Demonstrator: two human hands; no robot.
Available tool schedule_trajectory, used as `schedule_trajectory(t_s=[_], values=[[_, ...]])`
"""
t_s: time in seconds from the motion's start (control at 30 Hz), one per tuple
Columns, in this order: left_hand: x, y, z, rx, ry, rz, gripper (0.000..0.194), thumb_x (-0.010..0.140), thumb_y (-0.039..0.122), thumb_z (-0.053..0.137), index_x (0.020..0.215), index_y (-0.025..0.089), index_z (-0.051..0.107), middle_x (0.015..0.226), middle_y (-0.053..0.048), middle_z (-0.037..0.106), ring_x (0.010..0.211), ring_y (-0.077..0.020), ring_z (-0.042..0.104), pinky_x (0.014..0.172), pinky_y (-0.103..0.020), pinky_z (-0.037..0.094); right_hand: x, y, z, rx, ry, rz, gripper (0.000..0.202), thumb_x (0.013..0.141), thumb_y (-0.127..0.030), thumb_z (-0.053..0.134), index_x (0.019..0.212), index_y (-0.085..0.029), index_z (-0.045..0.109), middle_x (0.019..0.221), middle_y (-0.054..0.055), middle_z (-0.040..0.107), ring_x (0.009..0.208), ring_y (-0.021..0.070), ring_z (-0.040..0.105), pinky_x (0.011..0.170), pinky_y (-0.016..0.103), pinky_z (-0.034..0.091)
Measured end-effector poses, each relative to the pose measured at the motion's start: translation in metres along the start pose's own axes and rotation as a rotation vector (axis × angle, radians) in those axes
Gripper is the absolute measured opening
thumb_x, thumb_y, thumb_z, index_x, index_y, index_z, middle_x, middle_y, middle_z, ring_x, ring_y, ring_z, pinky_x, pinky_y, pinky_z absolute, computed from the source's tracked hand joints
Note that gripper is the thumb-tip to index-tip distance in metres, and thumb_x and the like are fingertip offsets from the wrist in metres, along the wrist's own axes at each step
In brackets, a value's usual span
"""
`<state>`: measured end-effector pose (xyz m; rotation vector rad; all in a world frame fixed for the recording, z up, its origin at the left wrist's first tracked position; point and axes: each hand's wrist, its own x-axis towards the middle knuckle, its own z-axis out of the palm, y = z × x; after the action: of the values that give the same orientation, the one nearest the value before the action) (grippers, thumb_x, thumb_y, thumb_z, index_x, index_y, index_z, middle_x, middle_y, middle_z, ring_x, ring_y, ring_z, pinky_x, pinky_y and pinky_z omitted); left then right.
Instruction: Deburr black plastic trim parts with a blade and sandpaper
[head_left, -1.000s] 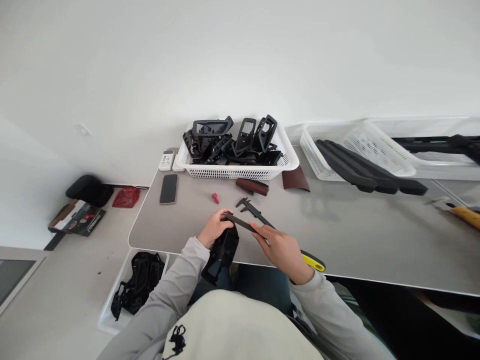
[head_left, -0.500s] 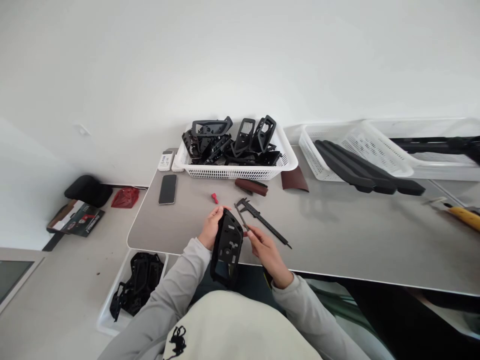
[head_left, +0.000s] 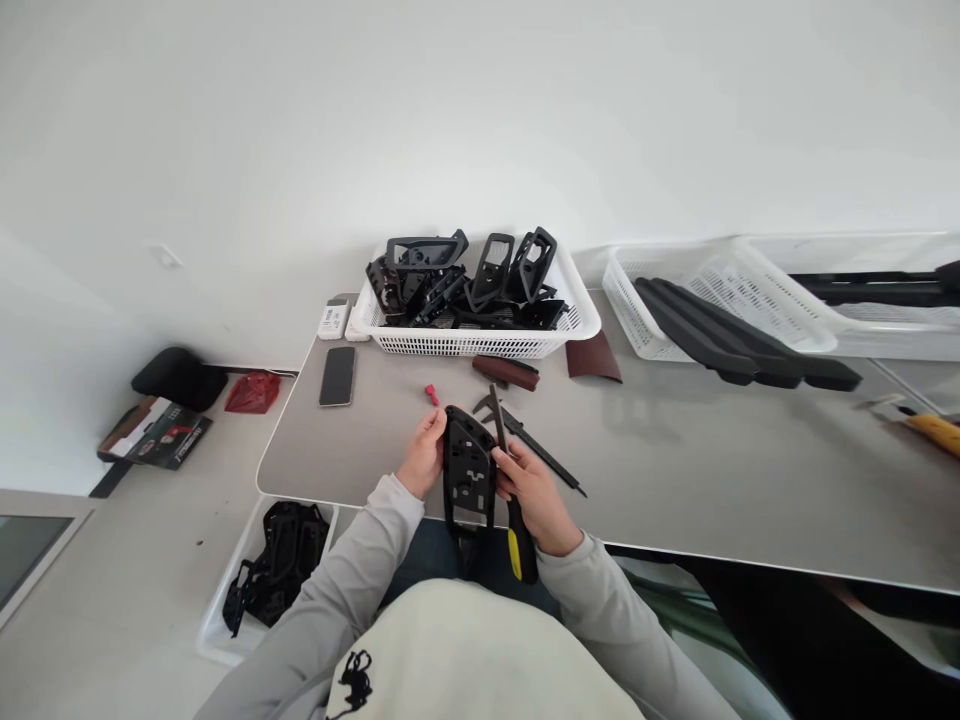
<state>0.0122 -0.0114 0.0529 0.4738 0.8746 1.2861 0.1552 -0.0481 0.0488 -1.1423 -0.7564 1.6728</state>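
Note:
A black plastic housing [head_left: 470,470] with cut-outs is held nearly upright over the table's front edge. My left hand [head_left: 424,455] is closed on its upper left edge. In my right hand [head_left: 536,492] is a hand file [head_left: 499,415] with a flat dark blade pointing up and a black and yellow handle below the palm. The right fingertips also lie against the housing's right edge. Just beyond the hands, a black caliper [head_left: 544,452] rests on the table, partly behind the file. A small red piece [head_left: 430,394] sits near my left fingertips.
A white basket [head_left: 469,345] of black plastic parts stands at the back of the table [head_left: 712,460]. Around it lie a phone [head_left: 337,377], brown-red sandpaper [head_left: 592,361] and a brown-red wrapped piece [head_left: 506,373]. White baskets [head_left: 645,335] with long black strips are rightward; a parts bin [head_left: 214,620] is lower left.
The housing has turned to face me more squarely and shifted slightly right. The file has swung more upright, bringing its yellow and black handle into view. Both hands keep their grip.

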Motion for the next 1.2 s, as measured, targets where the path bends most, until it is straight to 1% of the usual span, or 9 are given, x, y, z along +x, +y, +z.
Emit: schedule_trajectory(t_s=[0.17,0.37,0.53,0.63,0.77,0.87,0.97,1.07,1.2], values=[[-0.001,-0.006,-0.002,0.018,-0.045,-0.036,0.048,0.056,0.052,0.083,0.08,0.015,0.063,0.066,0.003,0.064,0.059,-0.011,0.058,0.058,-0.023,0.044,0.003,-0.003,-0.002,0.005,0.01,-0.006,0.043,0.065,-0.047,0.076,0.091,-0.021,0.055,0.048,-0.014,0.029,0.038,0.004,0.021,0.037,0.02,0.019],[0.0,-0.017,-0.006,0.12,0.112,-0.012,0.051,0.06,0.061,0.076,0.077,0.015,0.063,0.065,0.002,0.064,0.059,-0.0112,0.058,0.06,-0.023,0.044,0.003,0.0,-0.001,-0.021,0.004,-0.007,0.041,0.067,-0.047,0.073,0.092,-0.021,0.055,0.047,-0.014,0.027,0.038,0.0046,0.022,0.037,0.019,0.021],[-0.004,-0.021,-0.006,0.023,0.008,-0.082,0.047,0.063,0.057,0.077,0.078,0.014,0.064,0.068,-0.001,0.067,0.062,-0.0143,0.062,0.062,-0.026,0.047,0.008,0.002,-0.006,-0.084,0.032,-0.02,0.044,0.065,-0.052,0.072,0.093,-0.021,0.056,0.048,-0.014,0.029,0.038,0.0052,0.022,0.037,0.02,0.022],[-0.004,-0.021,-0.008,0.03,0.017,-0.069,0.043,0.06,0.053,0.08,0.072,0.015,0.063,0.065,0.001,0.066,0.058,-0.012,0.06,0.061,-0.024,0.046,0.011,0.0,-0.014,-0.14,0.065,-0.05,0.043,0.069,-0.055,0.069,0.093,-0.02,0.061,0.051,-0.011,0.036,0.04,0.0062,0.026,0.04,0.022,0.025],[0.0,-0.015,-0.015,0.171,0.048,-0.17,0.044,0.063,0.056,0.076,0.073,0.014,0.064,0.064,-0.001,0.066,0.058,-0.013,0.059,0.06,-0.025,0.045,0.01,-0.015,-0.034,-0.539,0.072,-0.221,0.047,0.081,-0.062,0.053,0.087,-0.017,0.069,0.052,-0.004,0.047,0.043,0.0097,0.035,0.044,0.026,0.031],[0.002,-0.005,-0.02,0.197,0.008,-0.332,0.04,0.069,0.052,0.072,0.075,0.013,0.066,0.065,-0.004,0.067,0.058,-0.015,0.06,0.061,-0.027,0.046,0.005,-0.035,-0.048,-0.92,-0.062,-0.407,0.048,0.089,-0.055,0.046,0.11,-0.019,0.07,0.071,0.003,0.065,0.058,0.0157,0.054,0.056,0.028,0.042],[0.0,0.005,-0.022,0.201,-0.09,-0.424,0.028,0.066,0.037,0.074,0.078,0.012,0.068,0.069,-0.005,0.068,0.062,-0.0159,0.061,0.064,-0.028,0.046,-0.002,-0.054,-0.054,-1.246,-0.173,-0.521,0.047,0.095,-0.047,0.038,0.118,-0.018,0.068,0.082,0.008,0.07,0.071,0.021,0.063,0.065,0.031,0.046],[-0.003,0.011,-0.022,0.267,-0.203,-0.399,0.033,0.054,0.018,0.078,0.086,0.013,0.07,0.076,-0.004,0.069,0.067,-0.0152,0.062,0.067,-0.026,0.045,-0.008,-0.065,-0.05,-1.483,-0.219,-0.604,0.046,0.098,-0.042,0.033,0.121,-0.02,0.066,0.082,0.009,0.071,0.07,0.0216,0.066,0.061,0.03,0.046],[-0.005,0.014,-0.023,0.341,-0.25,-0.378,0.034,0.05,0.017,0.081,0.083,0.014,0.071,0.078,-0.002,0.069,0.068,-0.0133,0.06,0.067,-0.024,0.042,-0.012,-0.074,-0.042,-1.691,-0.274,-0.637,0.039,0.098,-0.035,0.036,0.12,-0.023,0.066,0.084,0.007,0.071,0.065,0.0191,0.065,0.054,0.028,0.041]])
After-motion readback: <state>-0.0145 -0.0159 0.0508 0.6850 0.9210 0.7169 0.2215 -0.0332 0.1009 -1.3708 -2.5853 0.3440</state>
